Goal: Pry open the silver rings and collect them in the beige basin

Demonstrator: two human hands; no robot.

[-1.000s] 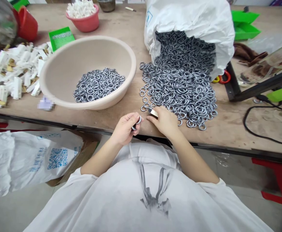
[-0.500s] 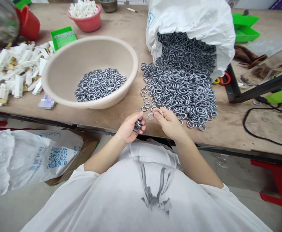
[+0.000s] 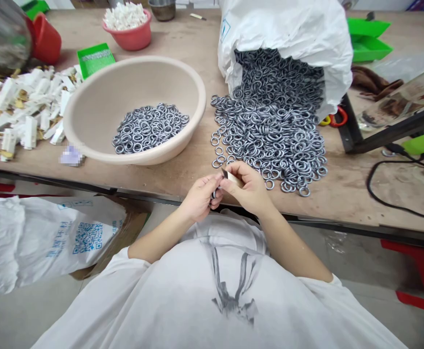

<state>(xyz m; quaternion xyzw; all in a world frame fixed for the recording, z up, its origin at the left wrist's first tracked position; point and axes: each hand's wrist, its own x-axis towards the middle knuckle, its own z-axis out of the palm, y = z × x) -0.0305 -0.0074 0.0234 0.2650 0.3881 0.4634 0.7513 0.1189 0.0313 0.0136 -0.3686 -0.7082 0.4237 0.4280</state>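
My left hand is closed around several dark grey rings, partly hidden by its fingers. My right hand grips a small knife with a pale flat handle and a short dark tip. That tip points left, close to the left fingertips; whether it touches a ring I cannot tell. Just beyond the right hand spreads a heap of loose grey rings, spilling from a white sack. To the left stands a wide beige basin with more such rings at its bottom.
White and brass-coloured parts lie scattered at the far left. Behind the basin are a green tray and a red bowl of white pieces. At right stand a black metal frame and a black cable. The table edge runs below my hands.
My right hand has moved left and toward me, away from the heap, bringing the knife up to my left hand. The left hand has shifted slightly right, still holding rings.
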